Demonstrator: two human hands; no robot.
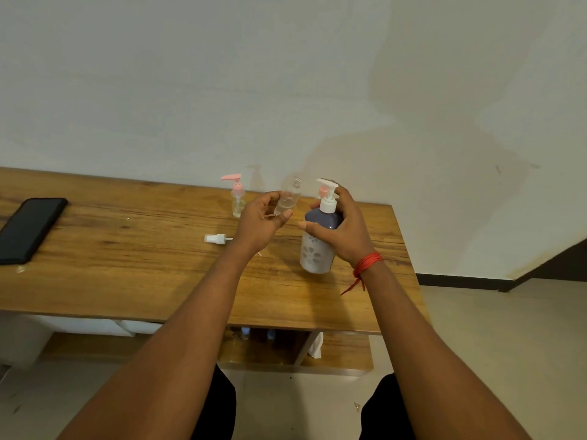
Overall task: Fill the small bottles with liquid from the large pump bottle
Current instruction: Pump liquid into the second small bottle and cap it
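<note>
Filling a small bottle at the pump

Our right hand (341, 228) wraps the large pump bottle (318, 241), one finger atop its pump; our left hand (262, 222) grips an uncapped small bottle (287, 198), tilted just beside the nozzle.

Bare forearms, a red thread bracelet (367, 265) tied on the right wrist.

From where I stand there is no writing to read anywhere. The large pump bottle (318, 246) carries only a pale flower pattern on its lower half, no words or brand. The phone (30, 228) lies dark on the tabletop (127, 268), its screen showing nothing at all.
</note>
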